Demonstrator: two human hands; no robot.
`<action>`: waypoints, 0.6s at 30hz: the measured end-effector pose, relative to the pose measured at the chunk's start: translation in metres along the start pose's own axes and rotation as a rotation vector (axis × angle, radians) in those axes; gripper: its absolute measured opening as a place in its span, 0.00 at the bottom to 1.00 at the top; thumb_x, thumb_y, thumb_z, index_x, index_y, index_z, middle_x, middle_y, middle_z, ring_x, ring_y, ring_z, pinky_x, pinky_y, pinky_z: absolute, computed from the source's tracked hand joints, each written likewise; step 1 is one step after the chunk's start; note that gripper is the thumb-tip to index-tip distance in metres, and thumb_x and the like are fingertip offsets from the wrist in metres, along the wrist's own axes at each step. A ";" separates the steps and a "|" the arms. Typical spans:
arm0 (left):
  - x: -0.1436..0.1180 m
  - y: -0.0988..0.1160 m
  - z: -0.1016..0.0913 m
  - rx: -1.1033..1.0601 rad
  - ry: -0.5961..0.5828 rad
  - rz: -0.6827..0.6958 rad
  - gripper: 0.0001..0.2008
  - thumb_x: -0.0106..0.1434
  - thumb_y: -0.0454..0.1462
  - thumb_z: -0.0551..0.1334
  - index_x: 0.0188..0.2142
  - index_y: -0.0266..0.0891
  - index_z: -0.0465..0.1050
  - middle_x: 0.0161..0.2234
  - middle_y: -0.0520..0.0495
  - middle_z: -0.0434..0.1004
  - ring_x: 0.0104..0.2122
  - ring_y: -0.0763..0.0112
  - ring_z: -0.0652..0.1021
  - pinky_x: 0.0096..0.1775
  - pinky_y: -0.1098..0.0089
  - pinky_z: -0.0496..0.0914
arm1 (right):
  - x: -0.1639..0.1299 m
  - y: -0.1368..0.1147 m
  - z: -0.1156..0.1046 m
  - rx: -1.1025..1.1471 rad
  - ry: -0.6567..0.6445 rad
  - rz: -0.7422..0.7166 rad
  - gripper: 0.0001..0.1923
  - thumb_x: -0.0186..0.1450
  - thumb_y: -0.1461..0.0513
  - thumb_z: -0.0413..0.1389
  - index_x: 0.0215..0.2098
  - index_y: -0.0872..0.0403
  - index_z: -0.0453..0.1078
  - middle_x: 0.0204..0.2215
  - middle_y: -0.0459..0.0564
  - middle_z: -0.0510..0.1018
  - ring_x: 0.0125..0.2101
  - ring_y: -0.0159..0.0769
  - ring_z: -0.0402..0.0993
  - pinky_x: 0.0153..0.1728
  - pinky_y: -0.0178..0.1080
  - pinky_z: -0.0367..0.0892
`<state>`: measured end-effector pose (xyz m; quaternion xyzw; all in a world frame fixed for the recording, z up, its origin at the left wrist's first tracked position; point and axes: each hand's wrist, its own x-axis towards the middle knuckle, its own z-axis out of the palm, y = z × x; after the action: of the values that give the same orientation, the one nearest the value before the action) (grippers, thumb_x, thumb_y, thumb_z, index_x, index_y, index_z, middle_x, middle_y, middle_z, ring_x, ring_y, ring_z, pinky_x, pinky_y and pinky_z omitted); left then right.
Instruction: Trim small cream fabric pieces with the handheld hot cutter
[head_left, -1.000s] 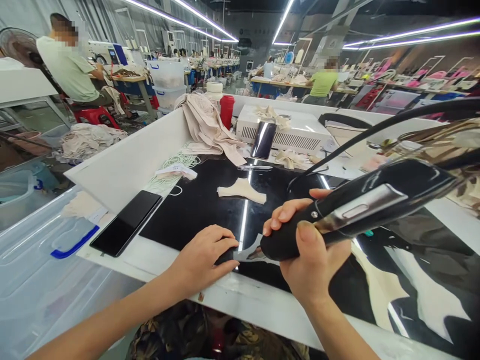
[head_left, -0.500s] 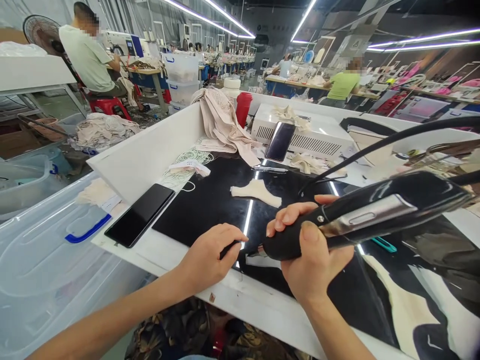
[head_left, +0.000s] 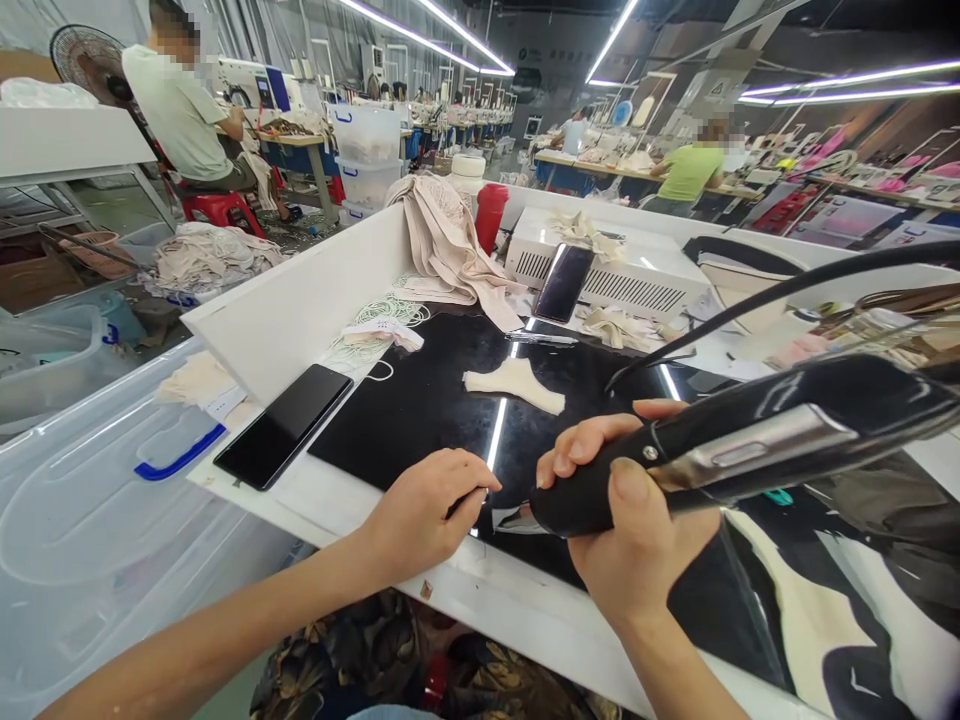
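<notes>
Glossy black worktop (head_left: 420, 410), garment factory, right hand (head_left: 630, 520) gripping black tool (head_left: 750, 440), left hand (head_left: 424, 510) curled.

Glossy black corded tool (head_left: 750, 440), near-horizontal

Both forearms are bare to the near edge, with no sleeves, watch or rings showing on the left hand (head_left: 424, 510) or right hand (head_left: 626, 525), whose thumbnail looks darkened.
</notes>
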<state>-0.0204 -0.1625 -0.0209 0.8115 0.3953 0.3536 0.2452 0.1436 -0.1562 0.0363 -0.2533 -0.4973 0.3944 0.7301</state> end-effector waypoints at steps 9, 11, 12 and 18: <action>0.011 -0.004 -0.007 0.157 -0.259 0.258 0.13 0.71 0.28 0.54 0.46 0.38 0.77 0.46 0.43 0.78 0.47 0.64 0.77 0.50 0.63 0.73 | 0.023 -0.044 -0.022 -0.391 0.131 -0.086 0.17 0.59 0.58 0.69 0.44 0.50 0.73 0.32 0.45 0.78 0.33 0.38 0.75 0.40 0.46 0.73; 0.024 -0.007 -0.010 0.163 -0.313 0.306 0.12 0.72 0.28 0.55 0.48 0.38 0.75 0.47 0.42 0.79 0.48 0.63 0.77 0.52 0.62 0.72 | 0.027 -0.049 -0.025 -0.374 0.176 -0.083 0.16 0.59 0.59 0.69 0.43 0.51 0.73 0.32 0.44 0.77 0.30 0.37 0.75 0.37 0.45 0.73; 0.032 -0.008 -0.012 0.158 -0.337 0.328 0.11 0.72 0.29 0.56 0.50 0.38 0.75 0.49 0.43 0.79 0.50 0.62 0.77 0.55 0.61 0.71 | 0.029 -0.048 -0.027 -0.349 0.196 -0.085 0.17 0.59 0.60 0.68 0.44 0.51 0.73 0.31 0.43 0.77 0.28 0.36 0.74 0.35 0.44 0.73; 0.070 -0.009 -0.011 -0.045 -0.482 0.372 0.22 0.66 0.34 0.67 0.59 0.44 0.68 0.57 0.44 0.75 0.61 0.60 0.72 0.62 0.59 0.65 | 0.028 -0.029 -0.033 -0.308 0.219 -0.161 0.25 0.59 0.62 0.68 0.53 0.47 0.68 0.31 0.40 0.77 0.26 0.33 0.73 0.31 0.41 0.72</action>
<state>-0.0024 -0.0985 0.0066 0.9249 0.1622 0.1983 0.2810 0.1893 -0.1487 0.0609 -0.3626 -0.4881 0.2240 0.7616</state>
